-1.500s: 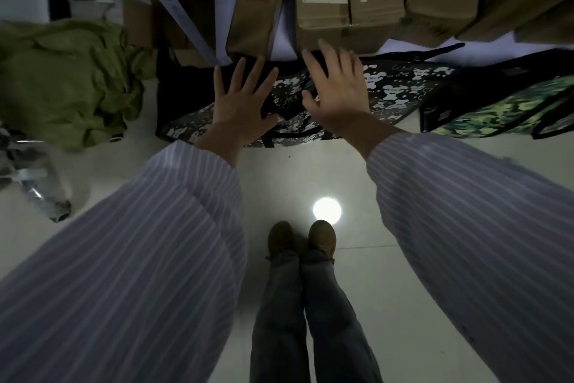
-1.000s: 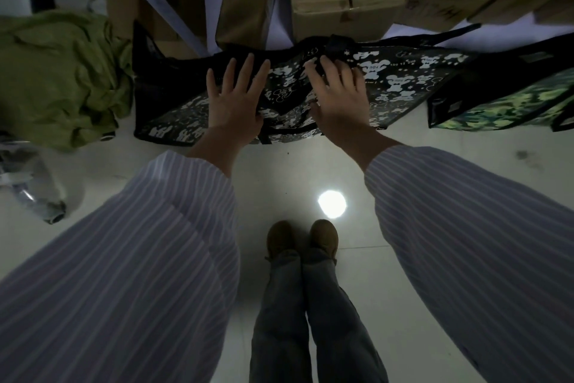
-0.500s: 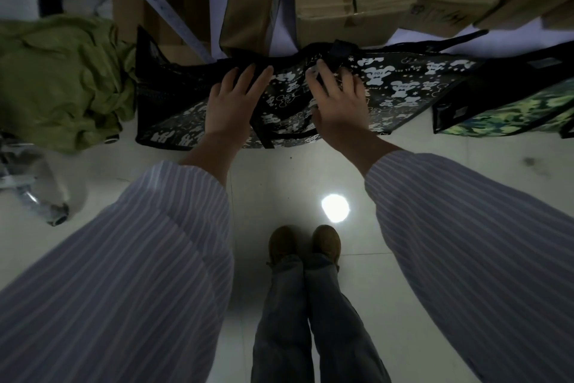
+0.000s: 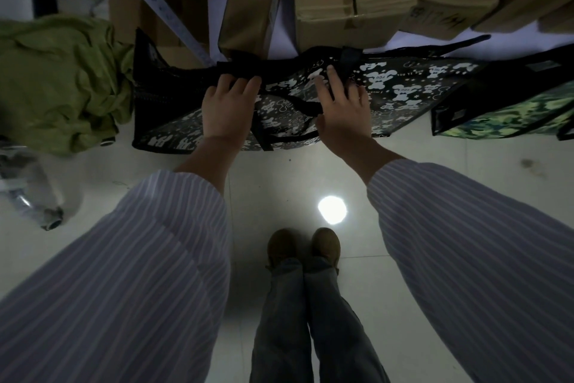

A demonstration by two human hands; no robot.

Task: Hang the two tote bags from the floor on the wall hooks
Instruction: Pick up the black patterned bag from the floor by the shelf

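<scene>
A black tote bag (image 4: 403, 93) with white cartoon prints lies on its side on the pale floor, against the boxes. My left hand (image 4: 223, 109) is on its upper left part, fingers curled over the black top edge and handle strap. My right hand (image 4: 344, 112) rests flat on the printed face with fingers apart, its thumb beside the looped black handle (image 4: 289, 121). A second tote bag (image 4: 512, 112), green camouflage with black trim, lies on the floor to the right, touched by neither hand. No wall hooks are in view.
Cardboard boxes (image 4: 351, 0) stand stacked behind the bags, beside a perforated metal shelf post (image 4: 155, 0). A crumpled green cloth (image 4: 59, 81) lies at the left, with a clear plastic bottle (image 4: 28, 196) below it. My shoes (image 4: 304, 246) stand on the tiled floor near a bright light reflection.
Both hands have gone from hovering spread above the black tote to resting on it. My left fingers have curled over its top edge. The right hand has settled lower on the printed face.
</scene>
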